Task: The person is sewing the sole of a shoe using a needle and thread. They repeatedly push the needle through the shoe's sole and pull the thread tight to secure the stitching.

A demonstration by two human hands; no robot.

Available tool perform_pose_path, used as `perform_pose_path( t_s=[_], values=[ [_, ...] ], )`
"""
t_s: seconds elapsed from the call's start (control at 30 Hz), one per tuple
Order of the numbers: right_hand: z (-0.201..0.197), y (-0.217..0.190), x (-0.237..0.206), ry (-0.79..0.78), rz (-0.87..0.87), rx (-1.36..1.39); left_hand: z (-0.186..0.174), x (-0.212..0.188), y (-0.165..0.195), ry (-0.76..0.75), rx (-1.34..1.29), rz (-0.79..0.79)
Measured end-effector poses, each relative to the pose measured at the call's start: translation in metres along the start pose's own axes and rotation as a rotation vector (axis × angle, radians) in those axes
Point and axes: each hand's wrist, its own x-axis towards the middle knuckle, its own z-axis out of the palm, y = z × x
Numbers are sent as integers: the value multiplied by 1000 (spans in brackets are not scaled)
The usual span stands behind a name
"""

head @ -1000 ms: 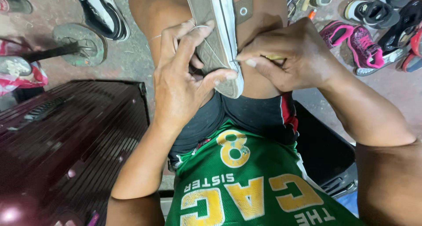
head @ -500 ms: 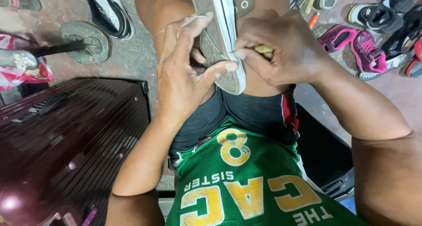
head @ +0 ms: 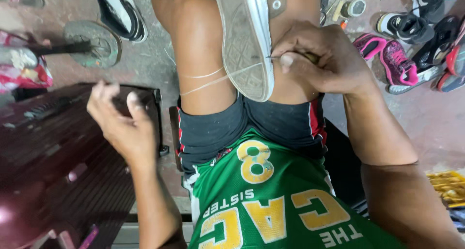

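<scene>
In the head view, the shoe (head: pixel 244 40) lay sole-up on the person's knees, near 12 o'clock. The right hand (head: pixel 322 60) pinched a thin needle tool (head: pixel 272 57) closed against the shoe's white edge. The left hand (head: pixel 121 120), at 9 o'clock, was curled, pulling pale thread (head: pixel 208 82) tight across the thigh.

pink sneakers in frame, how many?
2. Both pink sneakers lie on the floor at right, side by side beyond the right hand: one nearer the knee, the other just outside it. More may be hidden among the neighbouring shoes.
</scene>
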Motion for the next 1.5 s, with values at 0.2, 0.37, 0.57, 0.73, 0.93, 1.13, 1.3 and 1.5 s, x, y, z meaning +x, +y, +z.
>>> perform_pose_path(
  t_s=[0.2,0.37,0.57,0.73,0.93,1.13,1.3,1.5],
  values=[
    [6,-12,6,1,-16,4,32,13,80,-347,-408,239],
    [8,-15,4,57,-88,-70,35,17,76,-298,-918,-108],
    [5,-14,-2,108,-145,-312,32,26,84,-371,-1909,-691],
    [0,-17,-4,148,-274,-381,48,32,120,-379,-1019,-263],
    [0,-16,-7,155,-311,-466,43,31,142,-421,-625,-56],
    [4,-22,-4,180,-327,-470,49,32,153,-406,-665,-62],
    [12,-47,0,145,-209,-725,47,32,143,-540,-755,-192],
    [4,-45,9,106,-230,-764,56,36,136,-520,-761,-149]
  ],
)
